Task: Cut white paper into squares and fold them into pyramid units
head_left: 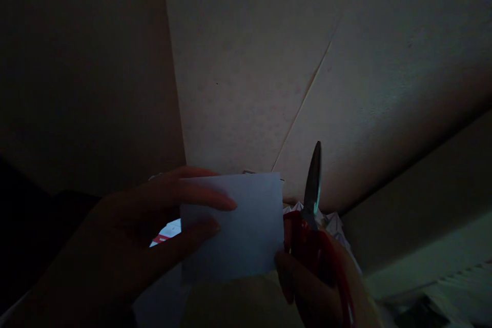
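A small, nearly square piece of white paper (251, 230) is held up in the middle of the head view. My left hand (142, 225) grips its left side, fingers and thumb closed on it. My right hand (315, 287) is wrapped round a pair of scissors (315, 259) with red handles. The metal blades point upward, appear closed together, and stand just right of the paper. The tip of my right thumb is at the paper's lower right corner and seems to touch it. The light is dim, so much of both hands is in shadow.
Behind the hands rises a pale wall (246, 87) with a slanting seam. Spiky folded white paper (334, 223) lies behind the scissors. Another pale sheet (163, 297) is below my left hand, near a bright red-and-white item (165, 236). Dark, unclear things are at the lower right.
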Action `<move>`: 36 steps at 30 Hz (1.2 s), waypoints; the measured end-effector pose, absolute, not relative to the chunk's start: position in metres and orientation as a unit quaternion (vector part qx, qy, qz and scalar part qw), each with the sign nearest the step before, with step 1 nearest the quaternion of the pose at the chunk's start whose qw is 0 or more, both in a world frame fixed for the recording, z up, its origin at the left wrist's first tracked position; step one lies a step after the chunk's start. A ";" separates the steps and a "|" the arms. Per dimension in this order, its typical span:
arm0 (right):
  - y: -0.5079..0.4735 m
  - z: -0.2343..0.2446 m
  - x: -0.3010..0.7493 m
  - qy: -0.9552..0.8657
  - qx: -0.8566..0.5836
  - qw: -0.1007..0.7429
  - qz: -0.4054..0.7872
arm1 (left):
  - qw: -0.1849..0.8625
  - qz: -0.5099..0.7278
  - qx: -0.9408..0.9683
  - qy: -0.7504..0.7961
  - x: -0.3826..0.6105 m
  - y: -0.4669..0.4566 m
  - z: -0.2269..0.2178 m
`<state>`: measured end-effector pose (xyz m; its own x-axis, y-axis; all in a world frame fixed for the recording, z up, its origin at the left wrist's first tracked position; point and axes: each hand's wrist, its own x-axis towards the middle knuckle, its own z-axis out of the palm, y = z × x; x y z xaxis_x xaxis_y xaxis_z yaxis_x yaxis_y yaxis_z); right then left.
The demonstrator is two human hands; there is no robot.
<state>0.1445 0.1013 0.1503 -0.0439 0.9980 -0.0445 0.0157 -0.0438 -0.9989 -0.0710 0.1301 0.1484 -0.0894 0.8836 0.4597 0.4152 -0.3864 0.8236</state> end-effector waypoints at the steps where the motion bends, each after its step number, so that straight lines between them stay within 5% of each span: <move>1: 0.102 0.149 0.144 -0.508 -0.497 0.473 0.520 | 0.239 0.549 0.633 0.491 -0.067 0.129 0.152; 13: 0.096 0.145 0.114 -0.333 -0.517 0.578 0.536 | 0.349 0.515 0.585 0.520 -0.046 0.113 0.166; 36: 0.110 0.122 0.146 -0.520 -0.389 0.556 0.519 | 0.390 0.512 0.494 0.585 -0.044 0.106 0.174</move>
<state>0.1463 0.1099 0.1222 -0.0792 0.9813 0.1754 -0.1731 0.1597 -0.9719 -0.0443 0.1063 0.1735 -0.2072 0.9770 0.0502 0.1792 -0.0126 0.9837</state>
